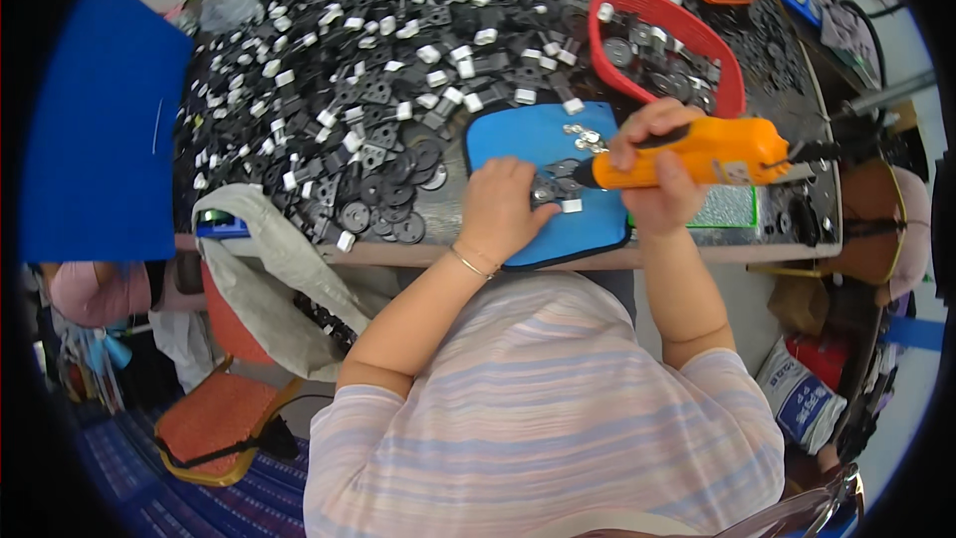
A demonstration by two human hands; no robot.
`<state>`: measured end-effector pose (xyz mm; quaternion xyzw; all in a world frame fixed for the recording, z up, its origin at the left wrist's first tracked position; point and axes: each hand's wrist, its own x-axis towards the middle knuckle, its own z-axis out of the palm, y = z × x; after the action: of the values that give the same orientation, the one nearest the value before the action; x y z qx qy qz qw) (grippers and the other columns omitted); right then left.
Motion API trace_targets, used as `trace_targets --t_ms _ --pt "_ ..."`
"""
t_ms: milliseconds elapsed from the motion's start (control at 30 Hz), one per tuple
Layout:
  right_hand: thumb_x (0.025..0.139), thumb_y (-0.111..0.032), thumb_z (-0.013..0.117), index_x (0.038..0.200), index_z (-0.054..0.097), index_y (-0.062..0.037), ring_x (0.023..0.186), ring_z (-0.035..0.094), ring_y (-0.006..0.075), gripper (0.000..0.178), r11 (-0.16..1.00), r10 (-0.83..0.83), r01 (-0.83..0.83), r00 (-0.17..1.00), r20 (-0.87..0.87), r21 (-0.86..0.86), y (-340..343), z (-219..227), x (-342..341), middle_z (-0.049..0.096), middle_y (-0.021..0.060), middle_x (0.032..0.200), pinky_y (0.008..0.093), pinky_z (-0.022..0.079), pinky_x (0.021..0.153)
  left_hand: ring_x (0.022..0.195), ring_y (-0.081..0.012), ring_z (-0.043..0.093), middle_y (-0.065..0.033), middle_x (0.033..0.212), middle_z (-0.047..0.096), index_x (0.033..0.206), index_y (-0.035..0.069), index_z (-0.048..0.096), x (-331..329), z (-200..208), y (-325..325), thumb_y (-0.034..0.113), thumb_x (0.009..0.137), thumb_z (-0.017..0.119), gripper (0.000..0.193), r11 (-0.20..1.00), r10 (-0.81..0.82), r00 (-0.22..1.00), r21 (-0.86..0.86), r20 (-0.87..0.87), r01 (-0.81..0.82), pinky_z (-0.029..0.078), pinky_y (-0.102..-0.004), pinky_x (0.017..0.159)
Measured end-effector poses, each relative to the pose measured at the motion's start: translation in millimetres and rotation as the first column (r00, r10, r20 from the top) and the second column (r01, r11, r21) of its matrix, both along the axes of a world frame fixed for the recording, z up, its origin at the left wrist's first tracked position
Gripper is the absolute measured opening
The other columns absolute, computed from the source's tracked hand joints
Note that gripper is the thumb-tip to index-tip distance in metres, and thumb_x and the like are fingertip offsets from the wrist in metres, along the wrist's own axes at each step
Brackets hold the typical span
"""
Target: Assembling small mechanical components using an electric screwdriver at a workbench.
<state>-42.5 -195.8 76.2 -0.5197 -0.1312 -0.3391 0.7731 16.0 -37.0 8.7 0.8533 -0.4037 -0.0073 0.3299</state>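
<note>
Head view: I see two hands working on a soft blue mat (518, 134).
My right hand (652, 174) is wrapped tight around a smooth orange plastic screwdriver (697, 152) lying crosswise, tip pointing left; left hand (501, 207) presses flat black parts (548, 186), fingers curled.

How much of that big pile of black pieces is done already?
Possibly done: some pieces sit in the red oval plastic basket. In hand: the left hand steadies a black part on the blue mat while the right hand holds the orange electric screwdriver. Left: most of the heap of black and white parts.
</note>
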Motion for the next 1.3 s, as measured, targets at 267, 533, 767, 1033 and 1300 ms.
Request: trace_targets --t_ms 267,533,767,1033,1300 --pt "0.082 -0.015 0.061 0.098 0.048 0.0000 0.065 0.053 0.0188 0.026 0.996 -0.064 0.060 0.996 0.060 0.065 -19.6 2.9 -8.7 0.050 0.0135 0.089 0.0315 0.047 0.060 0.094 -0.0284 0.051 -0.0083 0.098 0.057 0.096 0.006 0.062 44.5 4.9 57.9 0.021 0.064 0.078 0.039 0.944 0.302 0.927 0.068 0.224 -0.324 0.039 -0.0399 0.080" --pt "0.082 -0.015 0.061 0.099 0.047 -0.0001 0.065 0.053 0.0185 0.026 0.998 -0.066 0.064 0.996 0.054 0.024 -14.7 1.9 -10.5 0.050 0.0132 0.090 0.0317 0.047 0.060 0.095 -0.0249 0.051 -0.0023 0.092 0.059 0.076 0.010 0.068 53.3 -9.7 75.0 0.009 0.067 0.072 0.010 0.961 0.276 0.937 -0.096 0.214 -0.261 0.035 -0.0386 0.083" --pt "0.082 -0.014 0.061 0.099 0.047 0.0008 0.065 0.053 0.0184 0.026 0.995 -0.093 0.090 0.994 0.062 0.046 -15.5 1.1 -14.0 0.051 0.0144 0.091 0.0316 0.047 0.060 0.087 -0.0261 0.053 -0.0040 0.089 0.059 0.084 0.009 0.067 29.3 -10.1 64.5 0.009 0.061 0.075 0.024 0.985 -0.076 0.992 -0.149 0.105 0.091 0.040 -0.0378 0.076" --pt "0.082 -0.020 0.058 0.099 0.048 -0.0018 0.065 0.053 0.0184 0.027 0.993 -0.120 0.120 0.993 0.015 0.001 -17.1 0.4 -21.2 0.050 0.0123 0.089 0.0303 0.045 0.060 0.099 -0.0284 0.051 -0.0075 0.102 0.058 0.100 0.008 0.064 33.0 1.2 58.6 0.013 0.056 0.081 0.047 0.998 -0.013 0.991 -0.060 -0.132 0.005 0.038 -0.0387 0.086" --pt "0.082 -0.019 0.060 0.099 0.048 -0.0014 0.066 0.053 0.0183 0.028 0.993 -0.117 0.117 0.993 -0.015 0.012 -16.9 -1.1 -26.8 0.050 0.0123 0.090 0.0308 0.047 0.060 0.099 -0.0281 0.052 -0.0070 0.098 0.058 0.103 0.008 0.063 31.6 0.6 49.1 0.013 0.056 0.080 0.050 0.998 -0.050 0.990 0.029 -0.136 0.054 0.037 -0.0381 0.086"
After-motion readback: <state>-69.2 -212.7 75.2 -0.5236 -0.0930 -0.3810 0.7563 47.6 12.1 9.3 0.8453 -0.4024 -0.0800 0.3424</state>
